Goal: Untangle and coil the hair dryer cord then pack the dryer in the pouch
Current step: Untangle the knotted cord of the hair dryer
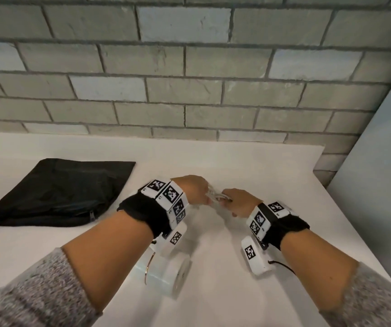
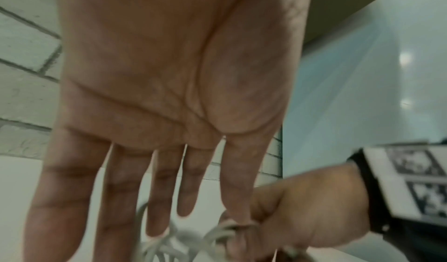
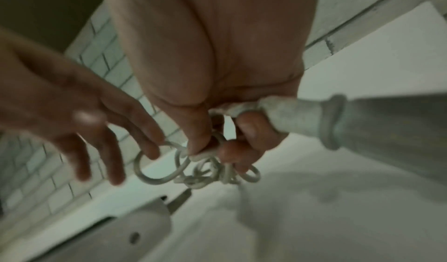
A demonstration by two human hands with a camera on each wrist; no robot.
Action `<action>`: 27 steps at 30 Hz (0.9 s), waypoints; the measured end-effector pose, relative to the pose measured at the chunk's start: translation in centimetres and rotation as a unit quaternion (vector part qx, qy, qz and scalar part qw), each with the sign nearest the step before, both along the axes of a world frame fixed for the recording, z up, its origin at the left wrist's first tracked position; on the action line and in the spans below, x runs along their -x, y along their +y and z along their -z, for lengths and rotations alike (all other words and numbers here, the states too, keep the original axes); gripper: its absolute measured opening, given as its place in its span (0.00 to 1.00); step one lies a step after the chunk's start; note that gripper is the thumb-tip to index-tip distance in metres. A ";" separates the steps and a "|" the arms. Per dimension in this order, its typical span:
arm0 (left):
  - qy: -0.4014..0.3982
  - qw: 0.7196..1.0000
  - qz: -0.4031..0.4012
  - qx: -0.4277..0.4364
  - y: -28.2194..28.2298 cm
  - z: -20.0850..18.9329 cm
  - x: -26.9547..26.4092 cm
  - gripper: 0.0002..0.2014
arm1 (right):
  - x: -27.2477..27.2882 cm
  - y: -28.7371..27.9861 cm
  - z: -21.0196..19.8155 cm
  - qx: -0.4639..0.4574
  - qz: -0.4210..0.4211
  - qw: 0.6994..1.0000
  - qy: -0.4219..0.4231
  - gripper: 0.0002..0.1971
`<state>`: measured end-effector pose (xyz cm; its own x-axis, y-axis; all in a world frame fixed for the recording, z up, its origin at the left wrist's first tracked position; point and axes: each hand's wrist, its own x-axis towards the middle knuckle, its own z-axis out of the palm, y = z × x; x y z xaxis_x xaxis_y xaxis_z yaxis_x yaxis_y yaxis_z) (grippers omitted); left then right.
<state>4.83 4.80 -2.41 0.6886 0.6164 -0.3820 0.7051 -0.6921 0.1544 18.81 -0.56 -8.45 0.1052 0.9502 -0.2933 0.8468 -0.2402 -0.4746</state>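
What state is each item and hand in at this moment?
cord: tangled in loops, not coiled
hair dryer: lying on the table, not packed
pouch: flat on the table, apart from the dryer
right hand: grips the cord
left hand: fingers straight, a fingertip in a cord loop

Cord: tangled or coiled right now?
Tangled. The cord hangs as a knotted clump of uneven loops from the right hand, which grips it; the left hand reaches in with straight fingers.
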 end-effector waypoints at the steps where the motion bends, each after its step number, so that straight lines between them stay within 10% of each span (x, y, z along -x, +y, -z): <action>1: -0.010 1.000 0.005 -0.001 0.0 0.2 0.0 0.19 | 0.0 -0.3 -0.4 -0.009 0.009 0.999 0.036 0.09; 6: -0.069 0.998 0.003 0.012 -0.8 0.0 0.2 0.32 | 0.2 -2.4 -3.3 -0.059 0.015 0.982 0.180 0.13; 14: -0.297 0.954 -0.018 0.034 -2.1 -4.1 1.0 0.06 | 0.9 -6.4 -8.2 -0.162 0.073 0.923 0.341 0.13; 27: -0.447 0.823 -0.170 0.308 -5.9 -8.4 2.2 0.09 | 3.4 -8.7 -10.0 -0.327 0.063 0.879 0.342 0.11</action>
<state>2.64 -1.14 5.97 0.6920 0.7104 -0.1282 0.2560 -0.0755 0.9637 15.41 -9.26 1.52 0.2331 0.9324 0.2761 0.2965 0.2023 -0.9334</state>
